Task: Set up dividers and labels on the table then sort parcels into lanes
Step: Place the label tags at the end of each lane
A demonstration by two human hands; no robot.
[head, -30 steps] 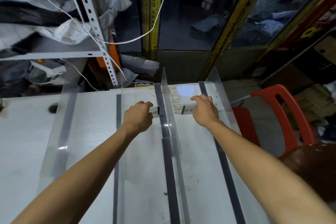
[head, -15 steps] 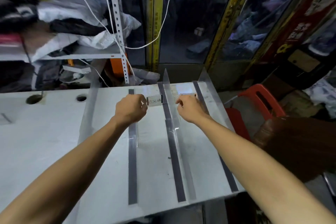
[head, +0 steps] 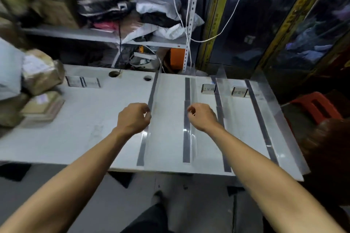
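Several clear acrylic dividers stand on dark strips across the white table (head: pixel 94 134); one (head: pixel 151 100) runs by my left hand, another (head: pixel 187 119) by my right. Two label stands sit at the far ends of the right lanes: one label (head: pixel 208 88) and a second label (head: pixel 239 91). Two more labels (head: pixel 83 82) lie at the back left. Brown wrapped parcels (head: pixel 40 73) pile up at the table's left end. My left hand (head: pixel 133 118) and my right hand (head: pixel 202 116) hover over the middle lane, fingers loosely curled, holding nothing.
A metal shelf (head: pixel 106 35) full of bags and clothes stands behind the table, with white cables hanging down. A red plastic stool (head: pixel 314 107) sits to the right. The table's near edge is just below my forearms, with my foot on the floor beneath.
Both hands have let go of the two label stands at the far end and pulled back toward me. My view has swung left and stepped back, bringing the parcels into sight.
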